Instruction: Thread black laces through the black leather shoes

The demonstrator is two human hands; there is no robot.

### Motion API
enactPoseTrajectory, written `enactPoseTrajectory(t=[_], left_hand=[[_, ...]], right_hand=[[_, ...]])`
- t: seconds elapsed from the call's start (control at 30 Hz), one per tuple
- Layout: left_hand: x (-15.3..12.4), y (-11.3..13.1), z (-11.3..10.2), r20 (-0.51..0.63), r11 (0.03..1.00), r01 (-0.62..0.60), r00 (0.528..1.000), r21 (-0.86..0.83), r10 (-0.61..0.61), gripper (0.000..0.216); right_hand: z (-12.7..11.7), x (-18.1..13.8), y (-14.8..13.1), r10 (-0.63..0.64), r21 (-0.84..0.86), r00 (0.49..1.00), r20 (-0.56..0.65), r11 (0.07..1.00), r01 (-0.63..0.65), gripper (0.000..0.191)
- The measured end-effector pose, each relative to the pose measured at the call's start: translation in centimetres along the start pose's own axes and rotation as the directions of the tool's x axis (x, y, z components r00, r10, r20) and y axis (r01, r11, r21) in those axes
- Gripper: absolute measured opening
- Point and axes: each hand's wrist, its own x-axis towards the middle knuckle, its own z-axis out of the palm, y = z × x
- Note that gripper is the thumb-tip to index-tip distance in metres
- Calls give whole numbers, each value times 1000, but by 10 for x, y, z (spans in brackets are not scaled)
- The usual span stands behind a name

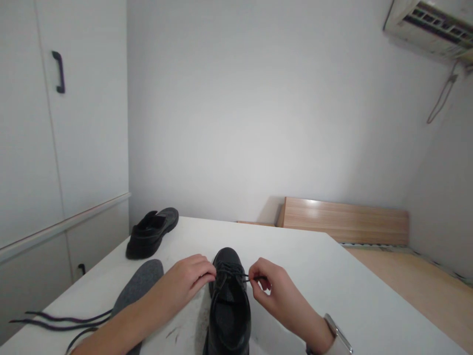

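A black lace-up shoe (229, 315) stands on the white table with its toe pointing away from me. Thin dark laces (231, 269) cross over its front. To the right of the shoe, my right hand (266, 281) pinches a shoelace (246, 277) that stretches out from the eyelets. Against the shoe's left side, my left hand (195, 273) has its thumb and fingers pressed together close to the laces; what they hold, if anything, is hidden.
Another black shoe (152, 231) sits at the table's far left corner. A grey insole (142, 283) and loose dark laces (59, 323) lie left, partly behind my left forearm. The white table (295, 256) has a right edge beside a wooden bed frame (347, 222).
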Motion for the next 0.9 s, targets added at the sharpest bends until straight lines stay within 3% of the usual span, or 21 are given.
enactPoseTrajectory(t=[0.3,0.5,0.6,0.73,0.9], left_hand=[[3,4,15,-7,984,-38,999,176,40,13],[3,3,18,-174,966,-101,974,239,145,15],[3,2,21,-181,967,-101,973,235,146,17],[3,7,21,-107,993,-65,991,95,75,19],[2,30,15,28,986,159,987,44,-161,22]], right_hand=[[4,3,-5,-32,-164,998,47,986,39,25],[7,5,-7,-48,-185,996,70,981,60,25],[9,7,-11,-93,-273,994,48,956,103,24],[13,8,-13,-80,-302,996,40,949,88,21],[14,3,-20,10,-209,994,104,978,12,21]])
